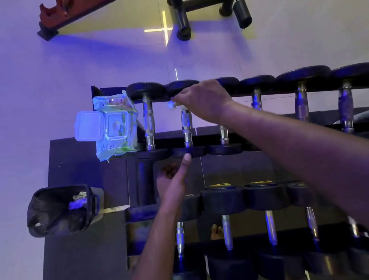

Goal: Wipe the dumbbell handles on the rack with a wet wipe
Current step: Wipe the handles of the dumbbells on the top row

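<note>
Our right hand (202, 100) pinches the limp, light wet wipe (171, 105) at the far end of the second dumbbell handle (186, 125) on the top rack; our left hand (174, 178) hovers open, empty; the knurled steel should grip the wipe.

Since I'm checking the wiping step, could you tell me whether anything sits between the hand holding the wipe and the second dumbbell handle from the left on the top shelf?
Nothing visible does. The right hand pinches the wet wipe just above the far end of that dumbbell handle, whose chrome grip lies bare below it.
</note>
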Motion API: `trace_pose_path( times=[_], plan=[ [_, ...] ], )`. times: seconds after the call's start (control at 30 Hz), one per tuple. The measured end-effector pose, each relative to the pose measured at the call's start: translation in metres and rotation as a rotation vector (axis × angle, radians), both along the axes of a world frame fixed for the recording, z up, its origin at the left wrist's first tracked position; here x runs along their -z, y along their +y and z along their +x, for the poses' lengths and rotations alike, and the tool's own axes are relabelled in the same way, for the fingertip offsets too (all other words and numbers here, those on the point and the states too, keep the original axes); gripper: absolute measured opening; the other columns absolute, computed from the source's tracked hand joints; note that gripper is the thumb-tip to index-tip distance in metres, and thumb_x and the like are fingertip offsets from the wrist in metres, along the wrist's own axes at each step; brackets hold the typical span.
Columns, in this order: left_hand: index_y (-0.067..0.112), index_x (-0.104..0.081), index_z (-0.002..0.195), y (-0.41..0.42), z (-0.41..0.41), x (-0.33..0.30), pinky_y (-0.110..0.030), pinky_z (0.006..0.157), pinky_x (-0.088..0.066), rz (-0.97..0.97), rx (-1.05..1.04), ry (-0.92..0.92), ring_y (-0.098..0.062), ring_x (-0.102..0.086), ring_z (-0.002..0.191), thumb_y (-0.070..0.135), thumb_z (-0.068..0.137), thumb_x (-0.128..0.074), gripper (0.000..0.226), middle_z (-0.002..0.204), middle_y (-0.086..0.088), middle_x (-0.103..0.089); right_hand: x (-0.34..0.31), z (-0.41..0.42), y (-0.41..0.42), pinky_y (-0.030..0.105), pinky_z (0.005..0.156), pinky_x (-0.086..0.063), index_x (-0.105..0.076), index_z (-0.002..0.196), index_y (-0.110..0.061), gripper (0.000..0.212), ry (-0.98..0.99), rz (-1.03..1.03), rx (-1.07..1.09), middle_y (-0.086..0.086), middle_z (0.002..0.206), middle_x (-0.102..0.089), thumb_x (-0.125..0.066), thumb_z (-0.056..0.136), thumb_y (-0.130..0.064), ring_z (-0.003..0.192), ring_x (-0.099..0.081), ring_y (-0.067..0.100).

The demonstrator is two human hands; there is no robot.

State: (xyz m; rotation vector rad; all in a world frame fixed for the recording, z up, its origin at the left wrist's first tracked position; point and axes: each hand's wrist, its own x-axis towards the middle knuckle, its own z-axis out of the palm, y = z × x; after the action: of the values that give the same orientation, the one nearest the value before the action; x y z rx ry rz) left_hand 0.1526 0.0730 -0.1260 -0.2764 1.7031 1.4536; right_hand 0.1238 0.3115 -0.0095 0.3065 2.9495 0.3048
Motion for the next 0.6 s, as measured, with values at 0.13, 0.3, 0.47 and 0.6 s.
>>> trace_pose_path(
  times=[0.13,0.3,0.47,0.6],
  plan=[
    [0.011,-0.075,0.111,-0.005,-0.004,0.003,-0.037,0.071,-0.053,-0.014,-0.002,0.015,-0.015,-0.061,0.066,0.066,0.074,-0.094,0.069,0.082,0.009,-0.072,-0.016,-0.014,-0.005,0.032,0.062,-0.039,-0.070,0.108,-0.032,0.035,-0.154,0.037,-0.013,-0.004,0.088,-0.070,-0.056,0.092,-0.004,0.080,-0.068,0.030],
    [0.008,-0.075,0.105,-0.008,-0.013,0.004,-0.037,0.074,-0.054,0.000,-0.014,0.062,-0.016,-0.063,0.075,0.070,0.061,-0.099,0.080,0.085,0.005,-0.072,-0.023,-0.023,-0.011,0.031,0.063,-0.037,-0.076,0.103,-0.029,0.023,-0.245,-0.063,-0.028,-0.002,0.088,-0.071,-0.059,0.094,-0.016,0.077,-0.058,0.028],
    [0.010,-0.077,0.101,-0.005,-0.016,0.004,-0.041,0.080,-0.058,-0.029,0.000,0.087,-0.014,-0.066,0.076,0.077,0.052,-0.098,0.085,0.084,0.005,-0.075,-0.021,-0.008,-0.025,0.029,0.065,-0.037,-0.078,0.110,-0.033,0.021,-0.273,-0.178,-0.074,-0.003,0.096,-0.076,-0.063,0.096,-0.028,0.084,-0.064,0.028],
    [0.007,-0.077,0.100,-0.005,-0.017,0.004,-0.049,0.083,-0.062,-0.017,0.024,0.084,-0.011,-0.066,0.077,0.057,0.069,-0.100,0.063,0.083,0.006,-0.074,-0.020,0.002,-0.044,0.031,0.067,-0.045,-0.078,0.109,-0.031,0.024,-0.353,-0.215,-0.074,0.000,0.097,-0.075,-0.063,0.092,-0.023,0.093,-0.069,0.031]
  ],
)
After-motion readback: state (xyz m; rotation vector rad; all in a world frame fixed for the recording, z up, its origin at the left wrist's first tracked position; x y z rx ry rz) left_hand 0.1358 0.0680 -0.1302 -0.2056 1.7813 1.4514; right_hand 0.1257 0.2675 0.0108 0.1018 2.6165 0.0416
